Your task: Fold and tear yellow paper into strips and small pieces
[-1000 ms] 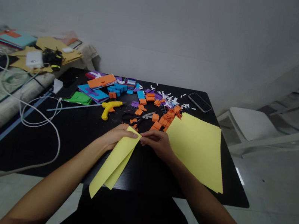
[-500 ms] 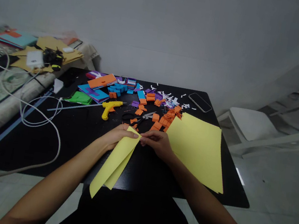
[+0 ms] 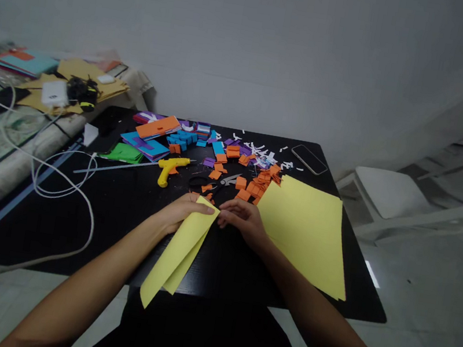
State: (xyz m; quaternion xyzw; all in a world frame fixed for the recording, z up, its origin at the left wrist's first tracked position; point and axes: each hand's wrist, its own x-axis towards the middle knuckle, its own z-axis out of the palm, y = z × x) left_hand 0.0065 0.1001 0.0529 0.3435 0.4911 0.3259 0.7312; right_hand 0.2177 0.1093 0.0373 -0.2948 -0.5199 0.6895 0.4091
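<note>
A folded sheet of yellow paper (image 3: 184, 242) hangs slanting over the table's front edge, its two layers spread apart at the lower end. My left hand (image 3: 184, 211) is closed on its upper end, the thumb lying on top near the fold. Just right of the paper's upper corner is my right hand (image 3: 244, 219). Its fingers are loosely curled and slightly apart, with nothing visible between them. Beyond the hands lie scissors (image 3: 229, 180) with black handles, partly hidden among small folded orange paper pieces (image 3: 258, 186).
Yellow sheets (image 3: 304, 226) are stacked at right on the black table (image 3: 117, 226). A yellow glue gun (image 3: 167, 169), blue-purple paper pieces (image 3: 181, 141), white scraps (image 3: 267, 157) and a phone (image 3: 309, 159) lie behind. A white cable (image 3: 90, 216) loops at left. A white chair (image 3: 390, 193) stands right.
My right fingers have parted and drawn slightly back from the paper's corner, which they were pinching. The left hand and the folded paper have hardly moved.
</note>
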